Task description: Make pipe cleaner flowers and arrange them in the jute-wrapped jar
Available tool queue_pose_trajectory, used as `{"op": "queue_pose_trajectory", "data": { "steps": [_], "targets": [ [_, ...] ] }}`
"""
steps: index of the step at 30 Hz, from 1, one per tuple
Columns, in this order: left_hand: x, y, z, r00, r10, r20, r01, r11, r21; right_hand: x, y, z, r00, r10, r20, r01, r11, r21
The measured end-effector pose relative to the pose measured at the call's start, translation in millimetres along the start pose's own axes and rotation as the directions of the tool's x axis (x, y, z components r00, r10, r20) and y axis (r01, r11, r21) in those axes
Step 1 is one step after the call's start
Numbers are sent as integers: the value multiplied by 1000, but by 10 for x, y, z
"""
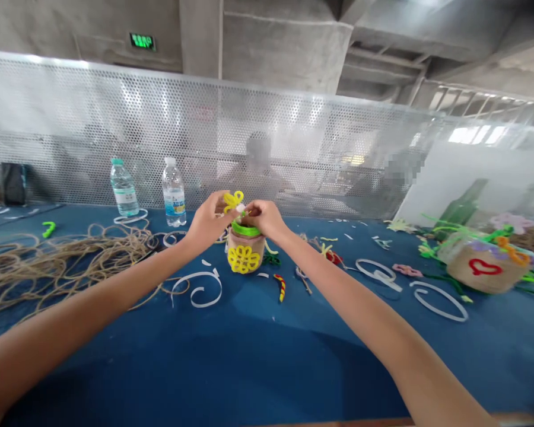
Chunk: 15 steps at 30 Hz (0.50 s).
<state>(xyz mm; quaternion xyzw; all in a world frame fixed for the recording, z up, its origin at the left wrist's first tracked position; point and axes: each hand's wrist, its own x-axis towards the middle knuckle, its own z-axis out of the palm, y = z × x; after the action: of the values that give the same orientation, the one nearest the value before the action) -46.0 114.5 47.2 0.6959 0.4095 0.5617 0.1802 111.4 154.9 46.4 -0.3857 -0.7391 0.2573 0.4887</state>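
Left hand [209, 223] has its fingers [225, 204] pinched on a yellow pipe-cleaner loop [234, 201]. Just under the right hand [264, 218] sits a burlap-wrapped jar [245, 252] with a green pipe-cleaner rim [244, 228] (yellow knot [244, 259] on the front). Right fingers [253, 212] look curled over that rim, though it's hard to tell from this angle. Loose jute twine [57, 261] lies well left of the fingers on the blue tabletop [258, 356].

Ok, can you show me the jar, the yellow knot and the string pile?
jar [249, 237], head view, on its brown wrapped side.
yellow knot [244, 259], head view, on its middle.
string pile [62, 265], head view, on its thick middle.
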Motion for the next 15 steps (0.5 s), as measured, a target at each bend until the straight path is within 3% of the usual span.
{"op": "queue_pose_trajectory", "data": {
  "steps": [3, 8, 11, 15],
  "targets": [
    [147, 31, -18, 999, 15, 43, -14, 1000, -11, -1, -40, -17, 1000, -23, 3, 23, 997, -74],
    [439, 97, -21, 982, 109, 157, -137, 974, 181, -1, -42, -108, 985, 44, 168, -69, 987, 142],
    [555, 146, 2, 952, 115, 285, -167, 972, 167, 25, 8, -149, 989, 85, 119, -112, 966, 233],
    [627, 101, 9, 938, 52, 342, -94, 990, 108, 62, 50, -187, 992, 116, 46, -125, 938, 324]
  ]
}}
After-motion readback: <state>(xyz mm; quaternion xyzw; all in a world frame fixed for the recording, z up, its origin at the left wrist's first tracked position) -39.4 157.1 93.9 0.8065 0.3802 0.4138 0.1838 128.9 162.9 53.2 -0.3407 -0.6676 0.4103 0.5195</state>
